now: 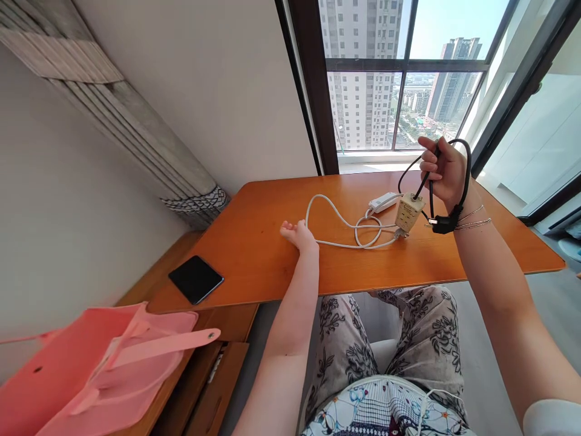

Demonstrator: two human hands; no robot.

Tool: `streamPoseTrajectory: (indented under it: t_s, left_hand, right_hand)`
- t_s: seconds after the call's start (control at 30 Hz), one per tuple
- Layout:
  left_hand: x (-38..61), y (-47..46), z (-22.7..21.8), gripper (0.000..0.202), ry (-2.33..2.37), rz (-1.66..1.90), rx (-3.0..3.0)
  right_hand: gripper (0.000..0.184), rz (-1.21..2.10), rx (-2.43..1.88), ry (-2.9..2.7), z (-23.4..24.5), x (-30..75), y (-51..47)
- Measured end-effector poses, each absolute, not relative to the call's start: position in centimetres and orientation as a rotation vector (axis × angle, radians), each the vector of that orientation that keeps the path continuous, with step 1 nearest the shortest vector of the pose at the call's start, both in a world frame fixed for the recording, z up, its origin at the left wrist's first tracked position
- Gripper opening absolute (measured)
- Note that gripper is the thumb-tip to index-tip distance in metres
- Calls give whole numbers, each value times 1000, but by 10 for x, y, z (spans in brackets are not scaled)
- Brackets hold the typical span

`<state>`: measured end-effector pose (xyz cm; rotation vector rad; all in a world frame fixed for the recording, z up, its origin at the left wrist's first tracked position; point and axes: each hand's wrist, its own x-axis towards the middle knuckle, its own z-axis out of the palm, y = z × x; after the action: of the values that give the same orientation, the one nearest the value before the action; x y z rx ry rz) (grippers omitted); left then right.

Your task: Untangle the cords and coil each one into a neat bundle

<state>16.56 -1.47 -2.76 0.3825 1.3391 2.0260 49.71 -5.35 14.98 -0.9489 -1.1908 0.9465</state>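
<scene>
My right hand [443,171] is raised over the right part of the desk, its fingers closed around a black power cord [467,163]. A black plug [447,223] dangles from the cord beside my wrist. Below the fingers, the cord runs down to a beige socket adapter [410,212], which hangs tilted just above or on the desk. A white cable [336,209] loops leftward from near the adapter. My left hand [299,235] rests by the left end of that loop, fingers loosely curled and pointing left; part of the cable is hidden behind it.
An orange-brown wooden desk [267,266] spans the front. On it lie a white rectangular block [384,201] joined to a cable and a dark tablet [196,279] at left. A pink bag [113,363] sits lower left, near an open drawer [218,387]. A window [403,65] stands behind.
</scene>
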Motion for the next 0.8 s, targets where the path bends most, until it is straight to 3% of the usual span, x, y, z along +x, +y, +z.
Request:
streamPoseTrajectory:
  t_s: [0.13,0.37,0.5,0.63,0.7,0.8]
  left_hand:
    - [190,-37,-17,37,1280,2206,1087]
    - [247,-59,8,12,734,1554,1657]
    - [265,-55,9,47,579,1282,1660]
    - [276,-58,-2,79,567,1237,1757]
    - [280,-63,-6,76,562,1196,1767]
    - [282,-66,-8,57,514,1162,1748]
  right_hand:
    - [47,1024,-882,-1222,152,478,-63]
    - [42,1150,-750,-1320,145,440,-81]
    - [38,1178,-746,-1382,141,430,-89]
    - [35,1219,-743,-1404,139,424,-93]
    - [36,1247,-726,-1415,138,421,-95]
    - [39,1240,-736,-1477,138,422,-97]
